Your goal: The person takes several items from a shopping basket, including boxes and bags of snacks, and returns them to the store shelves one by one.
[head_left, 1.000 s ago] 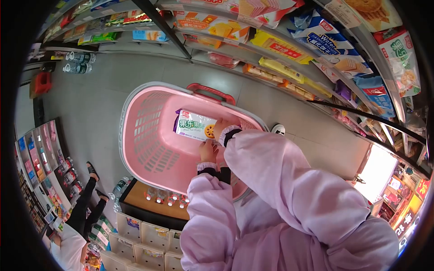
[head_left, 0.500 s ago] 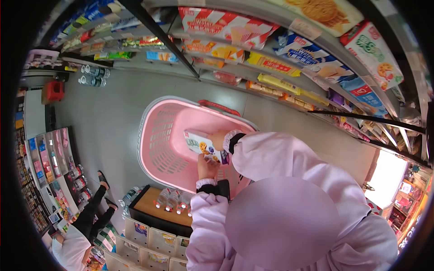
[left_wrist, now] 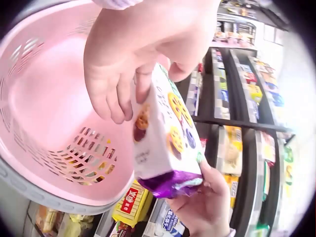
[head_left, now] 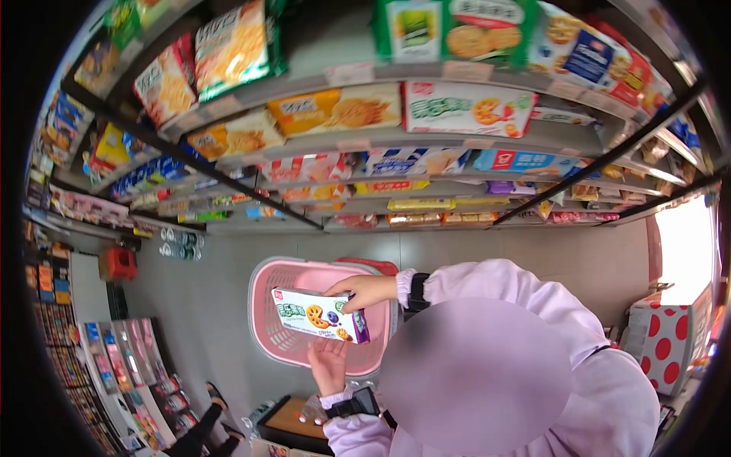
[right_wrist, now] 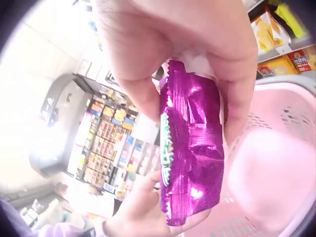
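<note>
My right hand (head_left: 365, 292) grips a white and purple biscuit pack (head_left: 314, 314) by its right end, thumb on one face and fingers on the other. The pack has cookies and green lettering on its front, and its crimped purple end (right_wrist: 195, 148) fills the right wrist view. Below the pack, my left hand (head_left: 329, 365) has its fingers extended close to the lower edge. From the left wrist view, the left hand (left_wrist: 143, 44) has its loose fingers against the pack's side. Beneath both hands is a pink shopping basket (head_left: 264, 335) with slotted walls.
Shelves of biscuit packs run across the front, including a similar white pack (head_left: 470, 109). Water bottles (head_left: 181, 244) and a red container (head_left: 119, 263) are on the left floor. Another person's legs (head_left: 199, 428) show lower left. A polka-dot box (head_left: 659, 346) stands at right.
The biscuit pack has come up out of the basket in my right hand. My left fingers have loosened from it. The head view has tilted up toward the shelves.
</note>
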Demonstrator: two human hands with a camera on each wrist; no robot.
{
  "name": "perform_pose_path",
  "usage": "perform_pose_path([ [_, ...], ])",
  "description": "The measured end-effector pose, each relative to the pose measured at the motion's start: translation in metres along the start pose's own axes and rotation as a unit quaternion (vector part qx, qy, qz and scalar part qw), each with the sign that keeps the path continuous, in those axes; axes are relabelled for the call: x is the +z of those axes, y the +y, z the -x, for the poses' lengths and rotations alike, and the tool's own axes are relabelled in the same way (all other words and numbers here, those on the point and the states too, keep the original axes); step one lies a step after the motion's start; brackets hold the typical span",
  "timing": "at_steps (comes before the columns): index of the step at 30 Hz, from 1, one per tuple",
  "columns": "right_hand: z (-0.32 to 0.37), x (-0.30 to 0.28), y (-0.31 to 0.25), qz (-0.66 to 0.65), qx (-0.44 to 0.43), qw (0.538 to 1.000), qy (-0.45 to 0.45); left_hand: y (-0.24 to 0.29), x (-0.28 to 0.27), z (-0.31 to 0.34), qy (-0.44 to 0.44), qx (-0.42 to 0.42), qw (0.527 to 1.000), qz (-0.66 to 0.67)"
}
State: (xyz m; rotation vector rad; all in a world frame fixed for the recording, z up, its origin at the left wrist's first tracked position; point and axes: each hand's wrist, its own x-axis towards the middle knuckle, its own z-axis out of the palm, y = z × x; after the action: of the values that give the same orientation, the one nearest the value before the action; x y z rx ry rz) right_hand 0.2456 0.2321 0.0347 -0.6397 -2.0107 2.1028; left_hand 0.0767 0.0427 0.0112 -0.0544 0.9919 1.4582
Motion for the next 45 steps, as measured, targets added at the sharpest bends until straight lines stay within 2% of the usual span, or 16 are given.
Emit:
perform_pose_path([
  [3,0.061,-0.031,-0.029,-0.034,-0.048,0.998,0.012,0.003,0.022,0.008,-0.057,0.038,0.997,-0.023],
  [7,0.15,-0.065,-0.049,-0.143,-0.039,0.989,0.025,-0.004,0.08,0.006,-0.134,0.054,0.989,0.031],
  [9,0.199,-0.081,-0.059,-0.141,-0.032,0.989,0.039,-0.012,0.103,0.002,-0.203,0.03,0.979,-0.005],
  [10,0.223,-0.089,-0.061,-0.128,0.009,0.991,0.048,-0.017,0.112,0.0,-0.236,0.02,0.971,-0.022],
  [14,0.302,-0.113,-0.051,-0.173,0.005,0.982,0.076,-0.05,0.164,-0.004,-0.303,-0.04,0.949,-0.082],
  [19,0.375,-0.138,-0.055,-0.068,-0.001,0.993,0.093,-0.076,0.212,-0.022,-0.356,-0.112,0.901,-0.222],
  [22,0.406,-0.153,-0.068,-0.011,-0.044,0.996,0.082,-0.088,0.239,-0.026,-0.347,-0.107,0.87,-0.332],
  [24,0.422,-0.163,-0.08,-0.022,-0.011,0.998,0.062,-0.1,0.269,-0.019,-0.378,-0.095,0.866,-0.314],
  [27,0.436,-0.179,-0.091,0.124,0.036,0.985,0.115,-0.116,0.297,-0.022,-0.391,-0.075,0.866,-0.303],
  [29,0.439,-0.192,-0.096,0.209,0.075,0.97,0.097,-0.126,0.309,-0.026,-0.4,-0.074,0.864,-0.296],
  [32,0.443,-0.215,-0.093,0.257,0.08,0.961,0.064,-0.136,0.33,-0.013,-0.398,-0.046,0.866,-0.301],
  [34,0.44,-0.231,-0.099,0.279,0.105,0.954,0.037,-0.129,0.362,-0.01,-0.421,-0.004,0.834,-0.358],
  [36,0.443,-0.239,-0.12,0.404,0.087,0.904,0.109,-0.127,0.38,-0.009,-0.407,0.068,0.824,-0.388],
  [38,0.445,-0.246,-0.135,0.479,0.038,0.859,0.177,-0.118,0.393,-0.019,-0.42,0.131,0.777,-0.451],
  [42,0.448,-0.251,-0.147,0.517,-0.006,0.804,0.295,-0.119,0.425,-0.012,-0.387,0.177,0.781,-0.457],
  [45,0.447,-0.258,-0.138,0.558,-0.029,0.756,0.34,-0.133,0.43,-0.057,-0.358,0.31,0.705,-0.528],
])
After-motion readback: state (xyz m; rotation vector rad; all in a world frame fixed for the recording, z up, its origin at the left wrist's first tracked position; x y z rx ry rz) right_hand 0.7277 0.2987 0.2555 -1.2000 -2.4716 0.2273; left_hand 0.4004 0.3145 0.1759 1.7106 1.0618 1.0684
